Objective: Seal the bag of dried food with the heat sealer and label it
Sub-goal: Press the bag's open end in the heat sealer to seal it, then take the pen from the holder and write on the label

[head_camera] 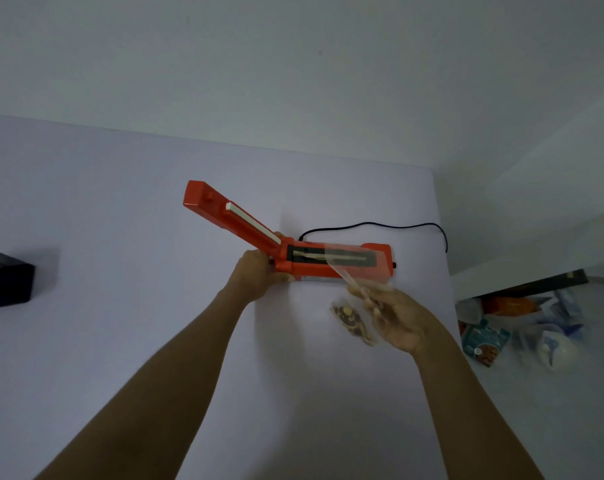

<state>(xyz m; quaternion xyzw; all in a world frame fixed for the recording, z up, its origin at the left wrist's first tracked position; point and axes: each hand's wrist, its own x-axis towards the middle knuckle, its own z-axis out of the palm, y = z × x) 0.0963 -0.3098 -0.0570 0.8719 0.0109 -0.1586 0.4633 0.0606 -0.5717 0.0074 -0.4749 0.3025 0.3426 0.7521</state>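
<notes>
Dark mesh box [6, 277] at far left, well apart from the work. Left hand [257, 273] gripping hinge end of heat sealer [331, 263], fingers curled round it; sealer arm [231, 216] raised, so not clamped yet. Cord [373, 224] trailing off to the right. Right hand [396, 318] pinching clear bag of dried food [354, 289], open top lying over sealing strip, food low in the bag. Judging from this: bag positioned, seal not yet made, label still to do; no label visible. Clutter [515, 327] on floor at right.

The orange heat sealer [328, 261] sits on the white table [120, 237], the clear plastic bag [356, 271] over its right end, the black box [6, 278] far left.
</notes>
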